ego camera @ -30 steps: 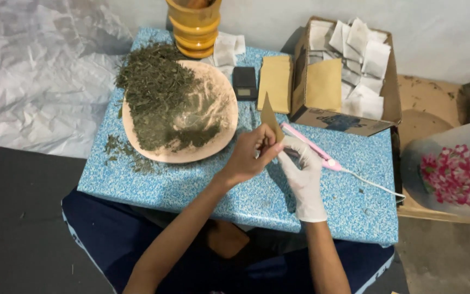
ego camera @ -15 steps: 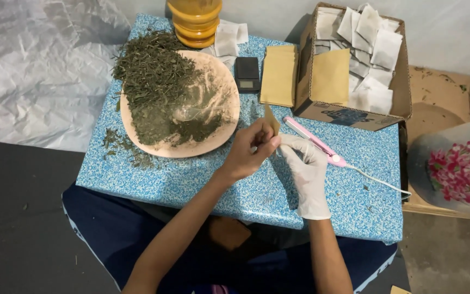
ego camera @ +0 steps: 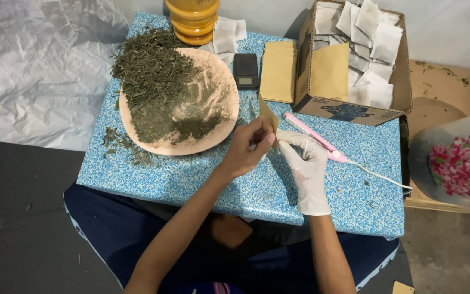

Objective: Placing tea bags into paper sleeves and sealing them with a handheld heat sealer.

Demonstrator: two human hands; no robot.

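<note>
I saw both hands meeting over the middle of the blue speckled table (ego camera: 191, 179), pinching a small tan paper pouch (ego camera: 268, 116) between them. The bare left hand (ego camera: 248, 148) had its fingers curled closed around the pouch's lower edge, thumb pressed against it. The white-gloved right hand (ego camera: 303, 161) was closed on the same lower edge from the three o'clock side, its fingertips touching those of the left. The pouch stood up from the grip and leaned toward eleven o'clock, above both hands.

Just beyond the gloved hand, toward one o'clock, a pink sealing tool (ego camera: 314, 137) lay on the table, its white cord trailing off toward three o'clock. At ten o'clock from the hands sat a round pink plate (ego camera: 225, 117) heaped with dried green leaves (ego camera: 153, 76). At twelve o'clock lay a small black scale (ego camera: 246, 71) and a stack of tan pouches (ego camera: 277, 71), with a cardboard box (ego camera: 349, 106) of white sachets beside them.
</note>
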